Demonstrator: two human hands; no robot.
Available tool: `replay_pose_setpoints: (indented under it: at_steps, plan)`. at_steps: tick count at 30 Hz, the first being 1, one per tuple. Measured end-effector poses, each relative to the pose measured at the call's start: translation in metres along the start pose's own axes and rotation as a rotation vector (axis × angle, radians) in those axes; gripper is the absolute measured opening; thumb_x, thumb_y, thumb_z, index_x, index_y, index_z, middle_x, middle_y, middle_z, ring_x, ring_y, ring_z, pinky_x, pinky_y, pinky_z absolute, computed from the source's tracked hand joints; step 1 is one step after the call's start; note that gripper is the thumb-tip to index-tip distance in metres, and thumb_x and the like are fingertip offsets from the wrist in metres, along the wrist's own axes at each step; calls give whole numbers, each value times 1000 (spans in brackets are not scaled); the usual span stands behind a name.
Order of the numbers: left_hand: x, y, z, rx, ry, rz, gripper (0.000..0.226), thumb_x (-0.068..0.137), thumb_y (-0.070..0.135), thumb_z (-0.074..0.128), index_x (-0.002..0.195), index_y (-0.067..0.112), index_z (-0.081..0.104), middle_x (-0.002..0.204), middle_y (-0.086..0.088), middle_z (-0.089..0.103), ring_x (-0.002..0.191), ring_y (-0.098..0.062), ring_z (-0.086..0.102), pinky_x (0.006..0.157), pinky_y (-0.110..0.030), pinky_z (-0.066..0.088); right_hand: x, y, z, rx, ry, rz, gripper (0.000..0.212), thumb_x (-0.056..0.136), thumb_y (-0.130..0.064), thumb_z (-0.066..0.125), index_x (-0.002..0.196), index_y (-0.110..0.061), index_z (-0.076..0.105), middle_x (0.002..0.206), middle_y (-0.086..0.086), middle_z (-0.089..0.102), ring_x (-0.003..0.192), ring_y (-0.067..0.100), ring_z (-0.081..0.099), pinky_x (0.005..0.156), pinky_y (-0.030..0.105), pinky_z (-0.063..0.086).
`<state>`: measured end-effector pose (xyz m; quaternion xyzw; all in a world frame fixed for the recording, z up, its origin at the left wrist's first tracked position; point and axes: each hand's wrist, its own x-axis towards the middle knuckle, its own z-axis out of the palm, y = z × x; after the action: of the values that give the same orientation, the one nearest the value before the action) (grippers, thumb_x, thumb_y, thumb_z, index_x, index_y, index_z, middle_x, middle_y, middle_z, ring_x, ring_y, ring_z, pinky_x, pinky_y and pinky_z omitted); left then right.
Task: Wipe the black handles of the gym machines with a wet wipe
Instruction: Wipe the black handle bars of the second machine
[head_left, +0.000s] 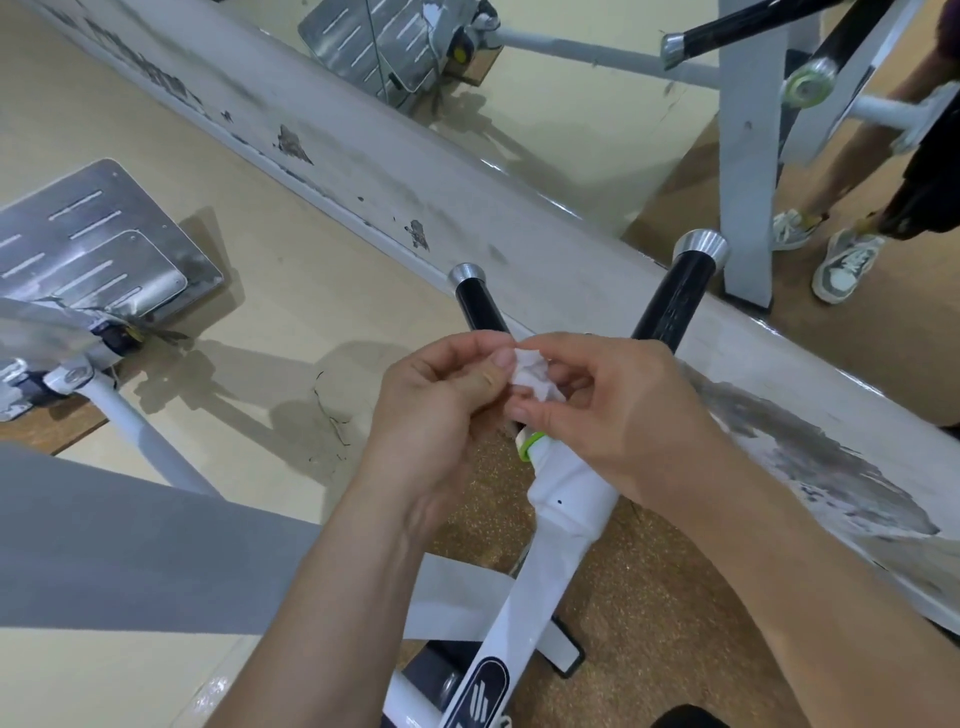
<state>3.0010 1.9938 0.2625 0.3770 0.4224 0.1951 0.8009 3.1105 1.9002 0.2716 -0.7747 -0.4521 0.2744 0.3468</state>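
A small crumpled white wet wipe (532, 376) is pinched between the fingertips of my left hand (441, 405) and my right hand (613, 410). Both hands hover just above the white machine arm (561, 499) with its green ring (532, 446). Two black handles with silver end caps fork out from that arm beyond my hands: the left handle (478, 301) and the longer right handle (675, 296). Their lower ends are hidden behind my hands. The wipe touches neither handle.
A mirror behind a worn white ledge (467, 208) reflects another black handle (727, 26) and a person's legs in sneakers (841, 260). A metal footplate (93, 244) sits at the left. A grey pad (130, 545) lies near my left forearm.
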Motion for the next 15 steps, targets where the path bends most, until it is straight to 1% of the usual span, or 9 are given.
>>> replay_pose_setpoints:
  at_steps: [1, 3, 4, 6, 8, 10, 11, 13, 15]
  plan:
    - [-1, -3, 0, -26, 13, -9, 11, 83, -2, 62, 84, 7, 69, 76, -10, 71, 66, -18, 66, 60, -23, 55, 0, 0, -2, 27, 18, -15, 16, 78, -22, 76, 93, -26, 72, 69, -1, 66, 62, 4, 57, 63, 21, 50]
    - [-3, -13, -2, 14, 54, 3, 10, 81, 1, 66, 82, 10, 71, 71, -4, 71, 65, -13, 63, 53, -17, 46, 3, 0, -8, -46, 9, -34, 11, 81, -22, 72, 91, -25, 75, 73, -1, 67, 66, 5, 56, 64, 18, 46]
    - [-5, -17, -2, 50, 85, 21, 9, 80, 1, 68, 83, 10, 72, 70, -3, 71, 63, -11, 62, 52, -16, 44, 7, 0, -10, -135, -32, -28, 9, 83, -23, 69, 90, -25, 75, 79, -1, 68, 72, 7, 58, 69, 22, 47]
    - [-8, -28, -2, 201, 159, 104, 8, 79, 4, 73, 80, 12, 73, 65, 2, 69, 58, -4, 61, 52, -14, 45, 17, -3, -11, -348, -161, 19, 11, 87, -24, 64, 90, -28, 74, 86, 0, 67, 82, 16, 61, 78, 35, 49]
    - [-12, -37, -2, 414, 213, 205, 13, 78, 9, 75, 73, 21, 72, 62, 8, 68, 56, 1, 58, 54, -12, 46, 22, -8, -9, -466, -236, 57, 13, 88, -24, 61, 92, -31, 70, 87, -5, 65, 86, 17, 61, 81, 37, 50]
    - [-15, -43, -3, 493, 247, 252, 19, 78, 10, 75, 70, 27, 70, 64, 12, 69, 57, 3, 59, 56, -10, 45, 22, -15, -10, -426, -290, 83, 12, 84, -27, 64, 92, -34, 71, 85, -9, 64, 84, 11, 61, 79, 31, 52]
    - [-15, -45, -3, 504, 259, 256, 20, 77, 9, 75, 70, 28, 70, 64, 14, 69, 58, 4, 59, 56, -10, 45, 21, -20, -13, -398, -322, 102, 11, 83, -31, 67, 92, -34, 72, 85, -11, 65, 83, 8, 61, 78, 27, 52]
    - [-15, -46, -5, 496, 265, 244, 20, 76, 8, 76, 70, 27, 71, 65, 14, 69, 58, 3, 59, 57, -10, 46, 22, -21, -19, -431, -377, 111, 12, 82, -37, 69, 93, -33, 73, 85, -13, 66, 81, 4, 60, 74, 20, 49]
    - [-15, -43, -7, 466, 235, 220, 20, 75, 7, 77, 73, 27, 72, 66, 11, 69, 60, 0, 61, 60, -13, 48, 31, -17, -15, -495, -350, 85, 9, 82, -34, 69, 89, -32, 74, 75, -15, 61, 74, 4, 56, 66, 15, 43]
